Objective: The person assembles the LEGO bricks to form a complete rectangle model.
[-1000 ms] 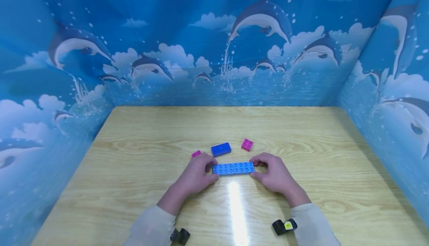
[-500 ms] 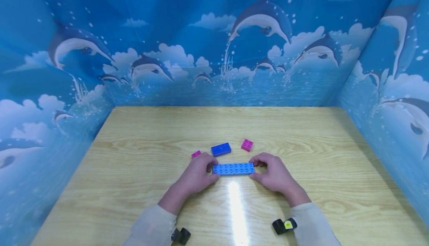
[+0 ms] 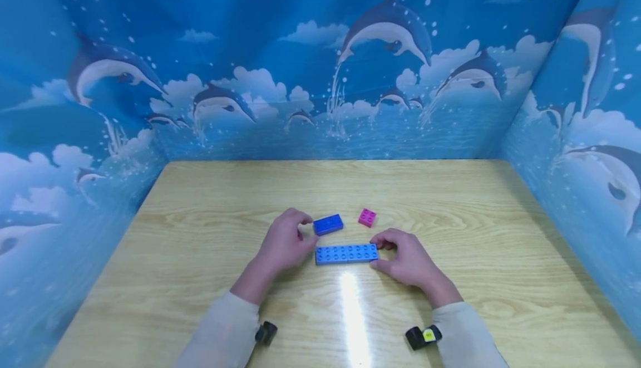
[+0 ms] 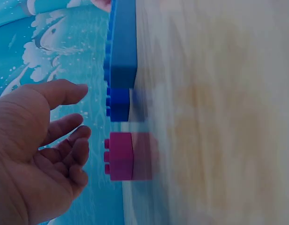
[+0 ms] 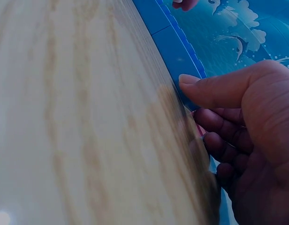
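Note:
Two light blue toy building bricks (image 3: 346,254) lie end to end on the table, studs up. My right hand (image 3: 408,259) pinches the right end of this row; in the right wrist view the thumb (image 5: 210,91) lies along its near side. My left hand (image 3: 284,241) is off the row, to its upper left, with fingers loosely bent and nothing between them. A dark blue brick (image 3: 328,224) lies just right of its fingertips. In the left wrist view a pink brick (image 4: 121,157) stands beyond the left fingers; in the head view the left hand hides it.
Another pink brick (image 3: 367,217) lies behind the row, right of the dark blue one. The wood-grain table (image 3: 225,190) is bounded at the back and sides by a blue dolphin-print curtain (image 3: 320,101).
My left hand has let go of the row's left end and moved up and left, covering the left pink brick. My right hand stays at the right end. The view has shifted slightly.

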`<action>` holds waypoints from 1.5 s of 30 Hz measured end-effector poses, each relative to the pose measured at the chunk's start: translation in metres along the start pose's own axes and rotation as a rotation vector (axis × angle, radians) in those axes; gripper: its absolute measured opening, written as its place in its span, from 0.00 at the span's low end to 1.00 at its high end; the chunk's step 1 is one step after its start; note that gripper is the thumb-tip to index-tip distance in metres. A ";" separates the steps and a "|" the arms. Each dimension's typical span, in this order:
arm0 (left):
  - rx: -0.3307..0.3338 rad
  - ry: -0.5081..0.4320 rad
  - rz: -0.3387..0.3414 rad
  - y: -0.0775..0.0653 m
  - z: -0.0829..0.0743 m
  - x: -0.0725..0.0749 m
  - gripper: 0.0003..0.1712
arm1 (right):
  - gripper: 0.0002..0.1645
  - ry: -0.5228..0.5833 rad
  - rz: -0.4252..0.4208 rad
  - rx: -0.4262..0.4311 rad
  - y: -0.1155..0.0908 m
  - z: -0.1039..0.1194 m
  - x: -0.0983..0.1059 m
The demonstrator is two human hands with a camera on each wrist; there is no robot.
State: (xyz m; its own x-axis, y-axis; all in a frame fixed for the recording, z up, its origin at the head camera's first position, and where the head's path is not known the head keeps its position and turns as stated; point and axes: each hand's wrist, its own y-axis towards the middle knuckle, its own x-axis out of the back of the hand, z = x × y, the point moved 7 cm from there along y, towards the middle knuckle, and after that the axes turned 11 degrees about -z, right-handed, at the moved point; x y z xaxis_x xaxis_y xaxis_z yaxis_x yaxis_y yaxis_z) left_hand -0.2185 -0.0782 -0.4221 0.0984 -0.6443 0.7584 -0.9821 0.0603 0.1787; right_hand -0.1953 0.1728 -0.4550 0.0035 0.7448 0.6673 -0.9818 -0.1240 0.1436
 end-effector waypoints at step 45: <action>-0.060 0.145 0.111 0.028 0.007 -0.023 0.22 | 0.22 -0.006 0.006 -0.022 0.001 -0.001 -0.002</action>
State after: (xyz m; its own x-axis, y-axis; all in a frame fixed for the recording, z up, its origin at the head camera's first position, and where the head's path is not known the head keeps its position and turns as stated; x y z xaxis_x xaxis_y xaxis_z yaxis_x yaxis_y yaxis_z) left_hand -0.2496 -0.0666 -0.4389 0.0166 -0.5151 0.8569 -0.9772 0.1733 0.1231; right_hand -0.1961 0.1719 -0.4568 -0.0011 0.7404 0.6722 -0.9858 -0.1138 0.1237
